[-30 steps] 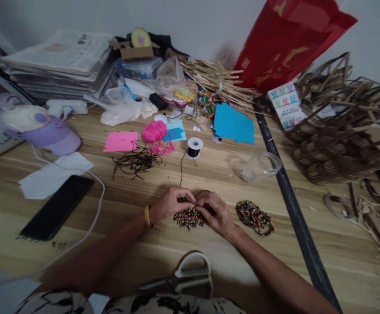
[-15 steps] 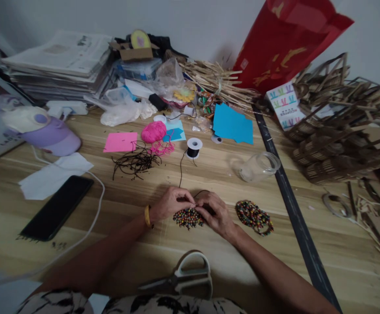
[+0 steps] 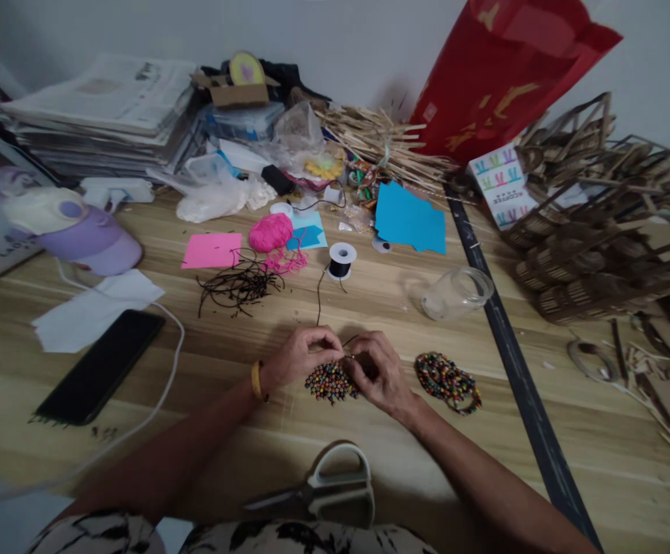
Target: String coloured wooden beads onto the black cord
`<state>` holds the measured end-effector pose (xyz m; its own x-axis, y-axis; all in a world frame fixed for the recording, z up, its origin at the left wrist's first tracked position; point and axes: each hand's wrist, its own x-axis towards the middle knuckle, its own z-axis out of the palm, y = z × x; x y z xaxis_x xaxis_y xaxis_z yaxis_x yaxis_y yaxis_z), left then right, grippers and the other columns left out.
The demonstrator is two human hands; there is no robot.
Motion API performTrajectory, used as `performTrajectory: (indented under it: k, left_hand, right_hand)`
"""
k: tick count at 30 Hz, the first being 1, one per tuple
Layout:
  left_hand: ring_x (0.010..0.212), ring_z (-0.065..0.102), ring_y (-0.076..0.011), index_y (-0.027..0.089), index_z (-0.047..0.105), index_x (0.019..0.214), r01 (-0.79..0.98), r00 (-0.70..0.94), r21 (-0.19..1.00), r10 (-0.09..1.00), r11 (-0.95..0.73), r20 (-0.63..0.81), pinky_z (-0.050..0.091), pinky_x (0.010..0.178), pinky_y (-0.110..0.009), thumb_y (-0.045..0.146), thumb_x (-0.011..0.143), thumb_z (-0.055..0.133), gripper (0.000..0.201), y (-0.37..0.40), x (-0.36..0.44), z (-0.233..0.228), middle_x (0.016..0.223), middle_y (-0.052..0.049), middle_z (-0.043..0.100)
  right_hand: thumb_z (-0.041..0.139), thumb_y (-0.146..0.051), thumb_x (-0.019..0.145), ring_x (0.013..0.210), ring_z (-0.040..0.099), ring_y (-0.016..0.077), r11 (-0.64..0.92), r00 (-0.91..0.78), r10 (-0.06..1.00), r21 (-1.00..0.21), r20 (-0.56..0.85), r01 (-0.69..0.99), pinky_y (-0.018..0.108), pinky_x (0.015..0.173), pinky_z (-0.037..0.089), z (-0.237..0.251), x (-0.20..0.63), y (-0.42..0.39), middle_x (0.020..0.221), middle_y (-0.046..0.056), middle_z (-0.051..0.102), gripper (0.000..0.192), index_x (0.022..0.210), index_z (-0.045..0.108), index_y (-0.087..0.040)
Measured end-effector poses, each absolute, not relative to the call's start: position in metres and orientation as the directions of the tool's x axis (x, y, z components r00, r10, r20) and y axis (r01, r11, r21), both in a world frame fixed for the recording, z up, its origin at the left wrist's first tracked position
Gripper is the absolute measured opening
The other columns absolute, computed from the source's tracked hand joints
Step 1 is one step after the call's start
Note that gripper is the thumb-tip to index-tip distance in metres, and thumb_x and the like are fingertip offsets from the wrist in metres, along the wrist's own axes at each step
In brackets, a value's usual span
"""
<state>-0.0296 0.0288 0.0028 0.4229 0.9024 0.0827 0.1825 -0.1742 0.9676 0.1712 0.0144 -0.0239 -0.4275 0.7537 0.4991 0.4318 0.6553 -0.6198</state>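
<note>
Head view: your left hand (image 3: 303, 355) and right hand (image 3: 378, 373) are pinching black cord (image 3: 318, 296) over the beadwork (image 3: 328, 382); slackening grip is risking beads sliding off

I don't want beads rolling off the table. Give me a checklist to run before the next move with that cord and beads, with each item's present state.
1. Both hands on the work: left hand and right hand meet over the bead cluster. Ok.
2. Cord runs free back to the spool. Ok.
3. Cord end pinched between fingertips: too small to see. Cannot tell.
4. Scissors lie at the near edge, below the hands. Ok.
5. Second bead cluster lies apart, right of the right hand. Ok.
6. Jar lies on its side, mouth open. Not ok.
</note>
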Motion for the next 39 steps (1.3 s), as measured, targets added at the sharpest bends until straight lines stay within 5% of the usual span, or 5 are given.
performTrajectory:
  k: [8,18,25,39]
  left_hand:
    - [0.073,0.06,-0.0145,0.011,0.065,0.075,0.183,0.37,0.972,0.927,-0.145,0.068,0.046,0.071,-0.026,0.026,0.078,0.065,0.016,0.03,-0.031,0.006,0.075,-0.005,0.068]
    - [0.074,0.064,-0.0161,0.009,0.065,0.076,0.071,0.361,0.997,0.932,-0.039,0.011,0.05,0.071,-0.027,0.031,0.075,0.07,0.022,0.028,-0.028,0.002,0.077,-0.009,0.07]
    - [0.075,0.064,-0.0157,0.009,0.066,0.077,0.113,0.384,0.99,0.923,-0.084,0.034,0.051,0.072,-0.026,0.025,0.078,0.067,0.016,0.025,-0.027,-0.002,0.079,-0.008,0.07]
    - [0.074,0.063,-0.0139,0.012,0.067,0.074,0.238,0.405,0.943,0.906,-0.232,0.121,0.049,0.073,-0.025,0.018,0.077,0.066,0.008,0.025,-0.026,0.003,0.076,-0.005,0.07]
  right_hand:
    - [0.046,-0.015,0.083,0.09,0.053,0.0225,0.636,-0.421,0.768,-0.655,0.483,0.407,0.038,0.078,0.047,-0.026,0.173,0.014,0.094,0.009,0.055,0.018,0.1,0.049,-0.021]
    - [0.046,-0.026,0.093,0.08,0.06,0.0164,0.42,-0.309,0.892,-0.86,0.331,0.29,0.028,0.071,0.049,-0.018,0.172,0.013,0.088,0.006,0.063,0.013,0.097,0.058,-0.02]
    - [0.056,-0.025,0.09,0.089,0.063,0.019,0.504,-0.417,0.815,-0.848,0.403,0.166,0.034,0.079,0.051,-0.012,0.171,0.013,0.092,0.008,0.066,0.012,0.1,0.06,-0.019]
    - [0.053,-0.021,0.091,0.083,0.063,0.019,0.565,-0.448,0.785,-0.792,0.428,0.234,0.034,0.075,0.052,-0.015,0.169,0.015,0.085,0.007,0.066,0.011,0.093,0.063,-0.021]
